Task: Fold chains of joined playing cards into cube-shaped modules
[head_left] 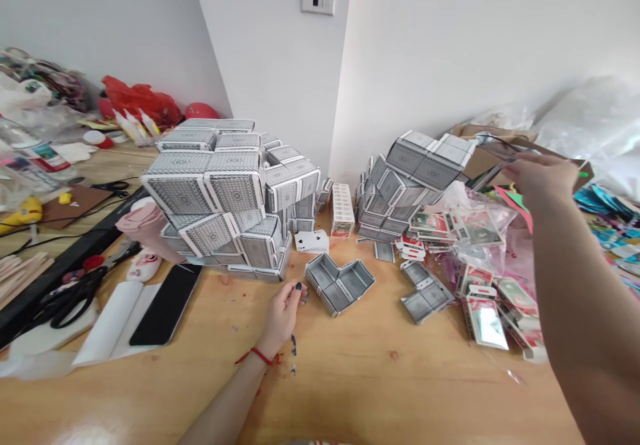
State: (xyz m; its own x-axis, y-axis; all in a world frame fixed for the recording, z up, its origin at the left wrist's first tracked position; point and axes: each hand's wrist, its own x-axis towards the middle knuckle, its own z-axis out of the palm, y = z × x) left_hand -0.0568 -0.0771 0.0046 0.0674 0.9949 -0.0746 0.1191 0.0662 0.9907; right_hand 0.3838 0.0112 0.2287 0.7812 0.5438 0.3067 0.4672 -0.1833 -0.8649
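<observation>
My left hand [283,312] is low over the table, fingers pinched together near a few tiny dark scraps; what is in the pinch is too small to make out. Just right of it lies an open L-shaped tray folded from grey-backed playing cards [341,286]. A smaller folded card piece [425,293] sits farther right. My right hand [543,175] reaches over a cardboard box [483,165] at the back right. Its fingers curl downward at the box, and whatever they grip cannot be made out. Loose white-faced playing cards [311,241] lie behind the tray.
Large stacked card-block structures stand at the left [215,192] and the right [410,185]. Red card packs [483,318] and clear wrappers lie at the right. At the left are a black phone [167,304], a paper roll [110,322] and black scissors [75,298].
</observation>
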